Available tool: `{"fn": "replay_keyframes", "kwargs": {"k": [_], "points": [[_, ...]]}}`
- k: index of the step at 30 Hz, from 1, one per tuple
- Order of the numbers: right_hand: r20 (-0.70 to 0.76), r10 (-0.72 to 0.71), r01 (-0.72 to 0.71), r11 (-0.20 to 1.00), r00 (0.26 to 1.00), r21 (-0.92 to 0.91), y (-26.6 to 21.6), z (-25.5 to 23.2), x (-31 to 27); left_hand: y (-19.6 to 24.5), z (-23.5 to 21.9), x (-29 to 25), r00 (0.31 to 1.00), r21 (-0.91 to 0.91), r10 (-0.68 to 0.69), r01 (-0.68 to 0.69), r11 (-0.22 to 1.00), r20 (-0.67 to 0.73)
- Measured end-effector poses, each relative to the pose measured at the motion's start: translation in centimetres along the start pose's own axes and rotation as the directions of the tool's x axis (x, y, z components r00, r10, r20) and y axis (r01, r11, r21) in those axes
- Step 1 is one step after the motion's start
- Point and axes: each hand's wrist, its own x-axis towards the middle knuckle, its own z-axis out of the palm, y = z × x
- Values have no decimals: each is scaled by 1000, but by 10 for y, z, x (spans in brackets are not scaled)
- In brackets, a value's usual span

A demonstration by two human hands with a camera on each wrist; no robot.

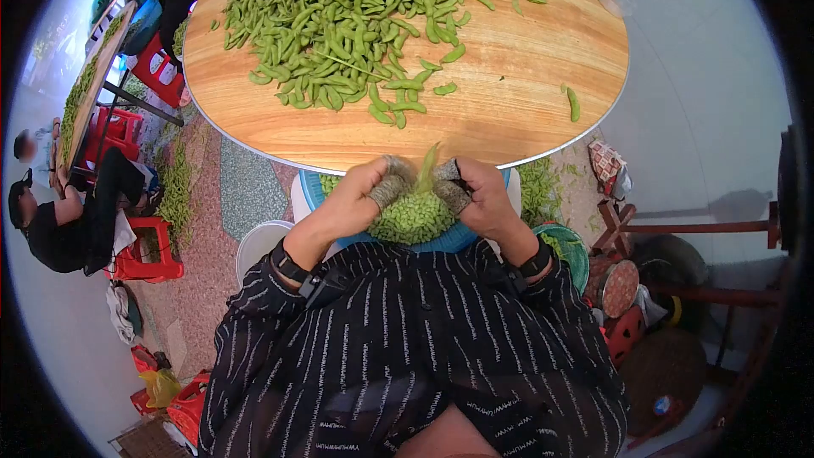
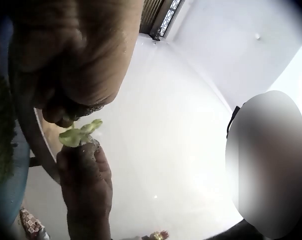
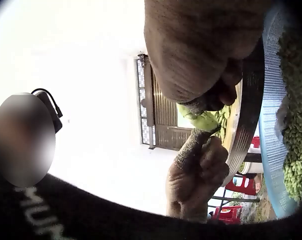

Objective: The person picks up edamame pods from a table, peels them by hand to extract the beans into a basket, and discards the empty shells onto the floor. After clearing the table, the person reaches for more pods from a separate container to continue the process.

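Note:
Between my hands, over the blue basket [image 1: 309, 191], is a green soybean pod [image 1: 428, 165]. My right hand [image 1: 485, 195] pinches it with thumb and fingers. From the other side, curled fingers of my left hand [image 1: 352, 195] grip at it, and the left thumb tip meets the pod in the right wrist view. Grey wrappings cover some fingertips on both hands. Shelled green beans [image 1: 411, 225] are heaped in the basket just below. In the left wrist view, the pod [image 2: 81, 135] shows at the right thumb, partly shadowed by the left hand.
A round wooden table [image 1: 526, 76] stands in front, bearing a large pile of pods [image 1: 339, 25]. A white bucket [image 1: 261, 246] is at left, a green basket [image 1: 570, 250] at right. To the left, people sit near red stools [image 1: 148, 250] by another table.

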Motion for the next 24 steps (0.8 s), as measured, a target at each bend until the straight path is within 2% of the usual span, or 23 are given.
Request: {"fn": "replay_keyframes", "kwargs": {"k": [2,3,5,9,11,12,13,14,15,17,18,20,24], "points": [[-8,65,-65,997,998,31,-3,-2,1,2,-5,1,976,-205,-207,188,960,-73],[-8,62,-62,998,998,30,-6,-3,2,2,-5,3,976,-204,-204,185,961,-73],[2,-47,47,995,999,-93,-11,-3,4,2,-1,7,992,-163,-92,76,984,-89],[40,-58,65,977,997,-204,-12,-2,5,1,2,11,997,-23,-60,58,998,-54],[87,-3,14,991,996,-131,-8,-2,4,4,2,11,997,137,-5,15,990,-72],[88,-1,13,992,996,-129,-7,1,4,4,3,11,997,136,-7,17,990,-72],[55,42,-49,991,998,127,-5,6,5,4,5,11,994,151,23,-8,988,-102],[32,92,-98,922,995,374,-4,8,6,3,6,10,990,167,56,-33,985,-131],[31,96,-100,922,995,374,-11,4,7,3,6,10,990,164,53,-32,986,-129],[187,332,-378,731,925,568,-31,-8,13,1,6,9,988,301,92,-50,952,-125],[186,334,-379,730,924,569,-29,-9,15,1,6,9,988,300,90,-49,953,-124],[284,312,-417,769,907,485,-27,-10,17,3,5,9,988,523,136,-81,849,-67],[239,320,-398,782,917,480,-26,-8,19,4,5,9,990,541,131,-87,836,-43]]}}
